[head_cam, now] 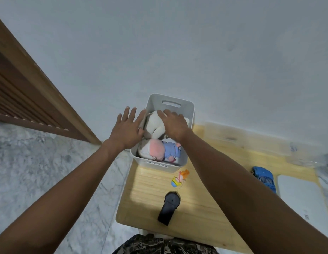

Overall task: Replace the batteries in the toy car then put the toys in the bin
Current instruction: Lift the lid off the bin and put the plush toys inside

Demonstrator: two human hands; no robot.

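A white plastic bin point(189, 110) stands at the far left end of the wooden table point(196, 208). Inside it lie a white plush toy point(156, 125) and a pink doll in blue clothes point(165, 151). My right hand point(175, 125) presses down on the white plush with its fingers spread over it. At the bin's left rim my left hand point(127, 128) is flat with straight fingers, touching the plush's edge. A blue toy car point(265, 177) lies on the table at the right. A small orange and yellow figure point(180, 177) lies just in front of the bin.
A black remote-like controller point(168, 208) lies near the table's front edge. A white flat pad point(304, 202) sits at the right end. Marble floor spreads to the left, with a brown slatted wooden door point(22, 92) beyond. A pale wall rises behind the table.
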